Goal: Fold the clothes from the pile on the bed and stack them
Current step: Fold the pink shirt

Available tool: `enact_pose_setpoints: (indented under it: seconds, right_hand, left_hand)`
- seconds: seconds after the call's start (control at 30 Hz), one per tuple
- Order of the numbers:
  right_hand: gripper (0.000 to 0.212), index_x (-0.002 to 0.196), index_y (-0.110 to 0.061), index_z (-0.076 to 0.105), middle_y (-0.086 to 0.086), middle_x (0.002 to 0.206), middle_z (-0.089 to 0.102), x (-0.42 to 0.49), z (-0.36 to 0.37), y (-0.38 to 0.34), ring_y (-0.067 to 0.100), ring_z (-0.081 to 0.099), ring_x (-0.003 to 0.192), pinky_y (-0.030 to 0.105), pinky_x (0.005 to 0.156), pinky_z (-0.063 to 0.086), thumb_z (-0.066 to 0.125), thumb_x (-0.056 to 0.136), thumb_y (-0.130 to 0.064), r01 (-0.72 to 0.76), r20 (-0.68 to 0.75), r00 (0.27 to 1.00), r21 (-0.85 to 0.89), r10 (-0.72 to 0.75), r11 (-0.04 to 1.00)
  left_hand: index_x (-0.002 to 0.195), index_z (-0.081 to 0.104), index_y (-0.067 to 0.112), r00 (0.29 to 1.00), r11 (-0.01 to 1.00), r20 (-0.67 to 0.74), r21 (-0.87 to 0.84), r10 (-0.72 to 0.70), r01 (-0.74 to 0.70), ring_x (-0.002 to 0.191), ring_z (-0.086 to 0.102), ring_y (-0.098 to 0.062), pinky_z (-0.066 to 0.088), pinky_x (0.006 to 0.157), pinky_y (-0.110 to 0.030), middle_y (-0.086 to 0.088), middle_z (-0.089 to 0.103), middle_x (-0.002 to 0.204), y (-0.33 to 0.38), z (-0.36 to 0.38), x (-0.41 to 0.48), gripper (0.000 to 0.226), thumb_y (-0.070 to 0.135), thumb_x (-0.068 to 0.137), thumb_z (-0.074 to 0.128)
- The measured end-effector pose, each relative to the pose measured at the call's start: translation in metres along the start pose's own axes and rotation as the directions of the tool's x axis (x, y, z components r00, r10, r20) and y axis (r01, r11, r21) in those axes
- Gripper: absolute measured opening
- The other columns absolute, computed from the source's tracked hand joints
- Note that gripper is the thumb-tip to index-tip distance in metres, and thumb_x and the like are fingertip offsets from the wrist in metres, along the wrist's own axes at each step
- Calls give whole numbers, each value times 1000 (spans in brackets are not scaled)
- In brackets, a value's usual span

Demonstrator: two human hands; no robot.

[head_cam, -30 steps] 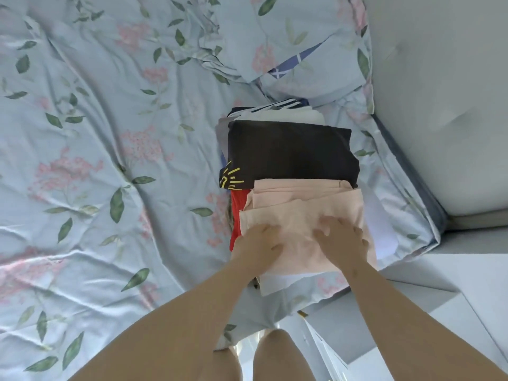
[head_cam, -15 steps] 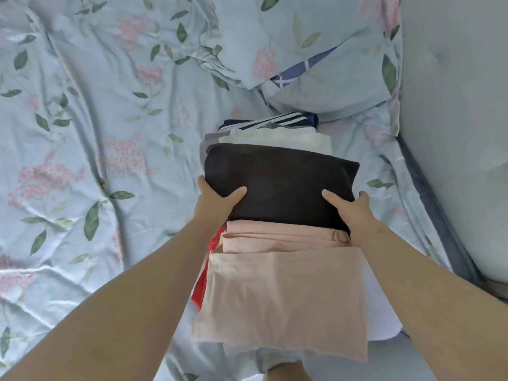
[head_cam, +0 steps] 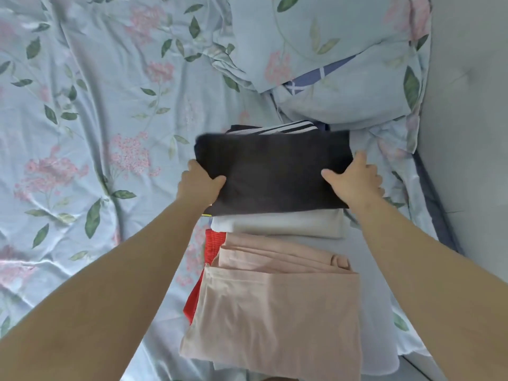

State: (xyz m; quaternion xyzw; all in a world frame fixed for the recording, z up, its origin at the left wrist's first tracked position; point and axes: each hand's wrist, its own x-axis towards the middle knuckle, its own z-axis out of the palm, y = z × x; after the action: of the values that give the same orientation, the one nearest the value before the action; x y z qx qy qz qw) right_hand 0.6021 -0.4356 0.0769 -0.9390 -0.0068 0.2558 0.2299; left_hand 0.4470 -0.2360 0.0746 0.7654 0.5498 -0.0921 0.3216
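Bed (head_cam: 82,138): pale blue sheet with pink flowers and green leaves, creased, fills the left side. Left forearm comes in from the bottom left.

Left hand (head_cam: 202,185) grips the left edge of the black fold (head_cam: 275,174). The thumb lies on top; the fingers are out of sight at or under the edge. A tiny yellow mark shows at the fold's near-left corner, just below the wrist.

Red cloth (head_cam: 213,243) sticks out along the left side of the near stack, under the pink fold (head_cam: 275,312).

The black fold is flat and rectangular, with a blurred far edge. It covers the far part of a white fold (head_cam: 277,225). Cannot tell if it is lifted or resting.

Striped cloth (head_cam: 286,128), dark with white bands, peeks out just behind the black fold. The pink fold is nearest the camera, on top of its stack, just beside the white one, with a pale cloth (head_cam: 378,284) under it showing on the right.

Right hand (head_cam: 354,180) holds the black fold's right edge, thumb on top pointing left, fingers curled at the side.

Pillow (head_cam: 343,64), same floral print, lies at the far right, behind the stacks. A grey padded wall (head_cam: 467,119) runs down the right edge.
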Motion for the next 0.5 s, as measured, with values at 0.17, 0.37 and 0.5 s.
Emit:
enact_pose_setpoints:
  seconds: [0.17, 0.37, 0.5]
  right_hand:
    - [65, 148, -39, 13, 2, 159, 3, -24, 35, 11, 32, 10, 143, 54, 110, 17, 45, 93, -48, 305, -2, 948, -275, -318, 912]
    - [65, 150, -37, 12, 3, 160, 0, -33, 50, 39, 29, 6, 145, 53, 114, 18, 43, 94, -48, 316, 120, 947, -168, -299, 934]
    - [75, 151, -30, 13, 6, 159, 8, -72, 29, 78, 25, 11, 145, 52, 114, 17, 50, 89, -52, 148, 7, 989, -85, -148, 985]
  left_hand:
    - [149, 8, 38, 895, 824, 4, 390, 446, -412, 145, 4, -30, 16, 111, -57, 0, 5, 158, 0, 38, -19, 66, 52, 93, 40]
    - [150, 8, 39, 865, 763, 121, 423, 487, -488, 146, -4, -31, 8, 114, -57, -1, 2, 160, -24, 61, -25, 62, 59, 93, 23]
    - [148, 25, 32, 881, 896, -168, 132, 443, -425, 145, 14, -25, 16, 112, -50, -2, 20, 156, -64, 56, -70, 79, 63, 77, 37]
